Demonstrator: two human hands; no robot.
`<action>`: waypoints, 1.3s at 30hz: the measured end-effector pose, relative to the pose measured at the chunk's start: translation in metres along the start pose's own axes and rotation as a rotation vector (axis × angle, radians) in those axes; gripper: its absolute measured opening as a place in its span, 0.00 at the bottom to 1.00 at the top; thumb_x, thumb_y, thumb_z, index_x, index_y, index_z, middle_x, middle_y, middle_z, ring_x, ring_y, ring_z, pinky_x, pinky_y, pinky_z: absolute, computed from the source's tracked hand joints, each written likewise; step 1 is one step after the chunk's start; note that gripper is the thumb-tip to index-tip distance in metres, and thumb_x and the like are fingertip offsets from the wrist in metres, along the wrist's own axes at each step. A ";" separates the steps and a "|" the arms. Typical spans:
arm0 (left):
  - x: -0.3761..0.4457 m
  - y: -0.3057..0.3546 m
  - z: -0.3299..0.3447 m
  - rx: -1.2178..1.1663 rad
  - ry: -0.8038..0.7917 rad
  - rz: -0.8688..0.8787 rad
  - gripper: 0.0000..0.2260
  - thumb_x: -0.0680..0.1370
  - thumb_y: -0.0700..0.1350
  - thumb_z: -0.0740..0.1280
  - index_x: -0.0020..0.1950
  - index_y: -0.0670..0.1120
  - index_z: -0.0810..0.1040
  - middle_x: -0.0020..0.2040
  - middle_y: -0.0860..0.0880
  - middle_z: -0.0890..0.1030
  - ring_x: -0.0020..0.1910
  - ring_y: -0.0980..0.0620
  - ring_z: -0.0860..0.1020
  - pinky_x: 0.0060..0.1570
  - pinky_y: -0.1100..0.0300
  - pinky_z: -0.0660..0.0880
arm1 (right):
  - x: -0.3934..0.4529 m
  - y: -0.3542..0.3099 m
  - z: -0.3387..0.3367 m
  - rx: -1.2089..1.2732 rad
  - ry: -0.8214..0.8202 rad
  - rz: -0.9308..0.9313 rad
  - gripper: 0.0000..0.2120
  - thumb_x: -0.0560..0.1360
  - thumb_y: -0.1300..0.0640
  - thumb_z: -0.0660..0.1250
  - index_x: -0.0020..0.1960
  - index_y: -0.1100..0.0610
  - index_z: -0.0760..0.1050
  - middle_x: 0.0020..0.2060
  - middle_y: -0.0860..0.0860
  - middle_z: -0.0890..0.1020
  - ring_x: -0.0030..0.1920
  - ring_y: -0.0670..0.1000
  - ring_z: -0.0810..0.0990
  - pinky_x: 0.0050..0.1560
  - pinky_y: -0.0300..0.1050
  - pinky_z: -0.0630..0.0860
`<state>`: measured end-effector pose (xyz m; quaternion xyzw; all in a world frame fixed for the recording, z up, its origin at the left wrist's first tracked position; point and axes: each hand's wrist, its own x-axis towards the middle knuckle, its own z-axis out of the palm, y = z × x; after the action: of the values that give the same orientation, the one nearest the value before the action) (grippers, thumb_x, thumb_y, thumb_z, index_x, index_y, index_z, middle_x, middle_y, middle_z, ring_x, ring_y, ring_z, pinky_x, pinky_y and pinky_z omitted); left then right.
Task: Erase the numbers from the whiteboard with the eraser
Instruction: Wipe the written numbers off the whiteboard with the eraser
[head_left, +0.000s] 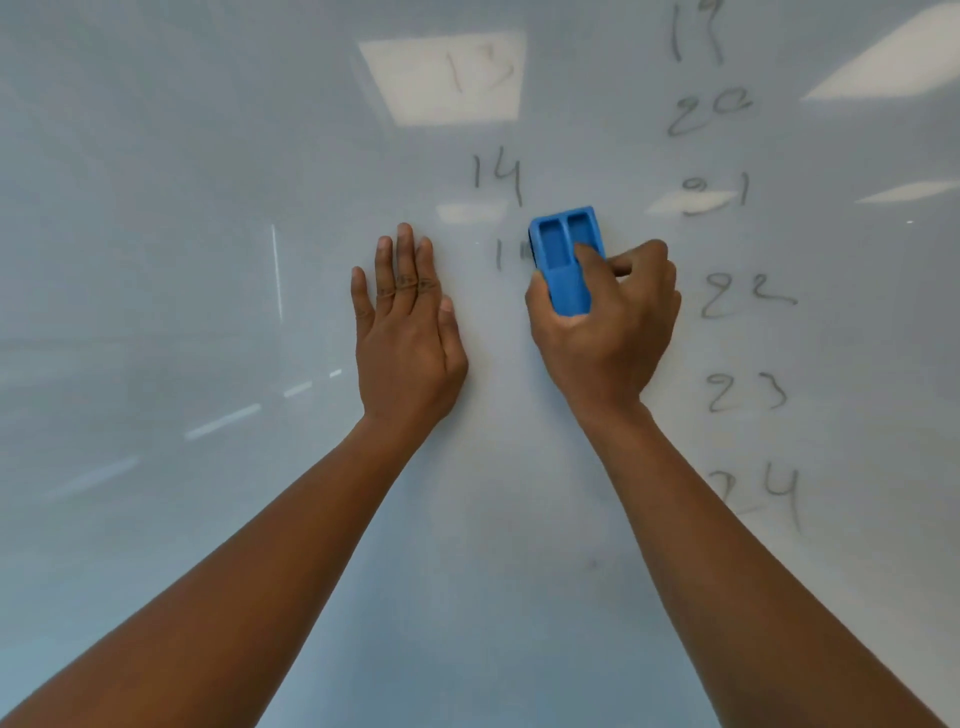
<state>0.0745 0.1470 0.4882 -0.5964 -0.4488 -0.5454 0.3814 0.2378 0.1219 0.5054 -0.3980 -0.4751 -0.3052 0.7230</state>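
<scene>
A white whiteboard (208, 208) fills the view. My right hand (608, 332) grips a blue eraser (563, 260) and presses it flat on the board, over the right part of a number whose leading 1 (498, 254) still shows. My left hand (408, 332) lies flat on the board, fingers together, just left of that number. Above the eraser are a 14 (497, 176) and a faint 13 (480, 70). A column at the right reads 19 (698, 31), 20 (709, 111), 21 (719, 192), 22 (745, 296), 23 (745, 392), 24 (769, 493).
Ceiling light reflections (441, 78) glare on the board at the top middle and top right. The left half and the lower middle of the board carry no writing. My right forearm covers part of the 24.
</scene>
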 end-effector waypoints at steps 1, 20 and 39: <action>0.004 0.001 0.001 0.001 0.005 -0.007 0.26 0.85 0.45 0.50 0.82 0.41 0.50 0.83 0.44 0.50 0.82 0.46 0.46 0.80 0.46 0.42 | 0.007 -0.006 0.003 0.012 -0.001 0.004 0.16 0.67 0.49 0.74 0.51 0.57 0.82 0.42 0.58 0.75 0.40 0.58 0.74 0.39 0.51 0.72; 0.013 -0.002 0.009 0.000 0.062 0.022 0.25 0.85 0.46 0.49 0.82 0.41 0.54 0.82 0.44 0.54 0.82 0.48 0.50 0.80 0.47 0.46 | 0.047 -0.051 0.028 0.022 -0.022 -0.001 0.16 0.70 0.47 0.70 0.51 0.57 0.81 0.46 0.58 0.75 0.45 0.57 0.74 0.43 0.53 0.74; 0.011 -0.004 0.011 0.010 0.080 0.036 0.25 0.84 0.47 0.48 0.81 0.41 0.55 0.82 0.44 0.55 0.82 0.48 0.51 0.80 0.47 0.48 | 0.099 -0.083 0.058 -0.029 -0.079 -0.099 0.20 0.72 0.42 0.65 0.56 0.54 0.79 0.55 0.56 0.74 0.54 0.55 0.73 0.50 0.50 0.75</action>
<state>0.0744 0.1594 0.4975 -0.5802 -0.4251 -0.5595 0.4118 0.1802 0.1243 0.6347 -0.3960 -0.5181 -0.3314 0.6818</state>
